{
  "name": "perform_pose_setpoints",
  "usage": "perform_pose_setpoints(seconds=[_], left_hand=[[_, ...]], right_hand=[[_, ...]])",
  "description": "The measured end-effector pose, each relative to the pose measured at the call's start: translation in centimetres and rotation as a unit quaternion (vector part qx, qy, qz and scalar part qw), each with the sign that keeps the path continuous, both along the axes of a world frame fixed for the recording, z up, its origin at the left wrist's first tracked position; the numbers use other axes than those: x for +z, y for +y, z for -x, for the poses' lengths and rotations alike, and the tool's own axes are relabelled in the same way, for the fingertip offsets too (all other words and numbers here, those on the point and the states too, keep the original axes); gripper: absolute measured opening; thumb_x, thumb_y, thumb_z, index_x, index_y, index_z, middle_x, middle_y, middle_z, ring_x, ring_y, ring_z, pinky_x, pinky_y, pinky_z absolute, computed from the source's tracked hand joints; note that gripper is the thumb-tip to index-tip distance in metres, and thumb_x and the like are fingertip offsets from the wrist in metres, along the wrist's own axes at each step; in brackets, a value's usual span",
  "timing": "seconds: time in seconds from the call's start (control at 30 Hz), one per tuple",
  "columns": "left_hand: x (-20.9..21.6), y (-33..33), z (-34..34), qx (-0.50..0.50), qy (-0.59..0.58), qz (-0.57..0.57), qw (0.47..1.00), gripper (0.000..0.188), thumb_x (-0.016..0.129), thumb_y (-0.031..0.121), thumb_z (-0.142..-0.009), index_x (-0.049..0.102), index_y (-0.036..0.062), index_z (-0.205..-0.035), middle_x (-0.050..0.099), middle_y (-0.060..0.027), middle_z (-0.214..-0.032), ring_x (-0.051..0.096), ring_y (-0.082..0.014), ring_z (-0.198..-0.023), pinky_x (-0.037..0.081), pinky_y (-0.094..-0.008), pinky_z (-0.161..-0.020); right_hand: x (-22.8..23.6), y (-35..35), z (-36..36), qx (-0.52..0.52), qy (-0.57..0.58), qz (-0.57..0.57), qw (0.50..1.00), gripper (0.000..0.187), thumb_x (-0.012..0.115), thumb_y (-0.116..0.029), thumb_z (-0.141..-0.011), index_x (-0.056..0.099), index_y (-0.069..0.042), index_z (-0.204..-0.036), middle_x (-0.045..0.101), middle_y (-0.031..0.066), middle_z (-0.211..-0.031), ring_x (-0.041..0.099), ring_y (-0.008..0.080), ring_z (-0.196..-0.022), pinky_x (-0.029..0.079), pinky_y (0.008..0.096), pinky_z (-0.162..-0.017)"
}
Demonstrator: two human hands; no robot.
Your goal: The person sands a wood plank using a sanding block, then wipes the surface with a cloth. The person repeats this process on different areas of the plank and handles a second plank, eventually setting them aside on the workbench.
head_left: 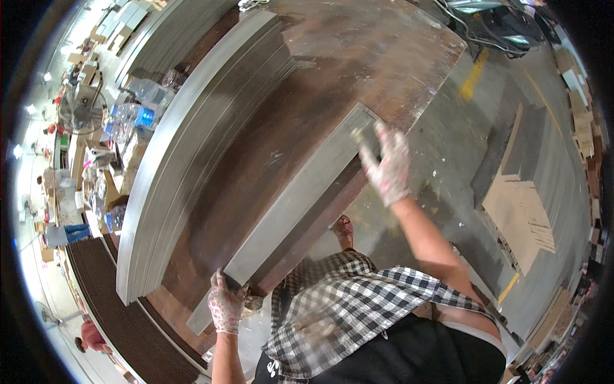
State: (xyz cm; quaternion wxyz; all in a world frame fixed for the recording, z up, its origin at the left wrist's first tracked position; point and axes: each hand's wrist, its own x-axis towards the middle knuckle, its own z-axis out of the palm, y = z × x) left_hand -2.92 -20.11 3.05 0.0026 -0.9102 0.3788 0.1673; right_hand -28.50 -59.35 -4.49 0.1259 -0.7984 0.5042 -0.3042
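Note:
A long, narrow grey board [300, 192] lies slantwise along the near edge of the brown worktable [358, 57]. At its near left end, my left hand [227, 304], in a white glove with red blotches, is closed around the corner. My right hand [389, 168], in a similar glove, is over the far right end with its fingers spread. Slight blur hides whether its fingertips touch the board. Across the table, a tall stack of grey boards [192, 160] stands to the left, its long sides bent by the lens.
Dark brown stacked sheets [121, 307] stand at the lower left. Plastic bottles [135, 116] and a fan [83, 105] are beyond the grey stack. On the floor at right lies a brown cardboard piece [519, 214] beside grey sheets. A motor scooter [499, 25] stands at the far right.

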Motion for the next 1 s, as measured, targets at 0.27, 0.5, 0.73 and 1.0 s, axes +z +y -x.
perform_pose_setpoints(seconds=[0.27,0.5,0.73,1.0], left_hand=[[0.3,0.9,-0.6,-0.006,-0.003,0.024,1.0,0.078,0.082,0.018,-0.075,0.045,0.0036,-0.142,0.056,-0.018,-0.134,0.065,-0.0387,-0.103,0.054,-0.0449,-0.086],[-0.2,1.9,-1.5,0.013,0.078,0.057,0.995,0.091,0.085,0.023,-0.073,0.038,0.0047,-0.149,0.052,-0.0182,-0.143,0.065,-0.0363,-0.107,0.054,-0.042,-0.09],[-0.5,15.3,-0.7,0.038,0.104,0.257,0.96,0.035,0.076,0.006,-0.079,0.069,0.0053,-0.114,0.069,-0.014,-0.107,0.07,-0.0306,-0.092,0.055,-0.0369,-0.08],[-5.2,25.6,-1.4,0.27,0.082,0.438,0.854,0.019,0.064,-0.005,-0.081,0.064,-0.0001,-0.1,0.061,-0.0126,-0.125,0.064,-0.0247,-0.104,0.053,-0.0354,-0.091]], right_hand=[[0.7,10.3,-4.7,0.16,-0.061,-0.025,0.985,0.062,0.069,-0.032,-0.089,0.05,-0.012,-0.144,0.059,0.0154,-0.122,0.055,0.0345,-0.115,0.046,0.0487,-0.099],[-0.5,19.7,-9.0,0.198,-0.02,0.022,0.98,0.068,0.071,-0.028,-0.085,0.048,-0.007,-0.145,0.056,0.019,-0.111,0.053,0.0324,-0.103,0.046,0.0493,-0.089],[1.2,22.2,-11.4,0.068,-0.048,-0.04,0.996,0.063,0.075,-0.028,-0.085,0.053,-0.007,-0.14,0.055,0.0186,-0.114,0.056,0.0352,-0.105,0.046,0.0494,-0.095],[-2.4,37.8,-17.1,0.393,-0.036,0.035,0.918,0.067,0.075,-0.026,-0.079,0.053,-0.004,-0.138,0.058,0.0163,-0.11,0.055,0.0321,-0.105,0.045,0.0472,-0.094]])
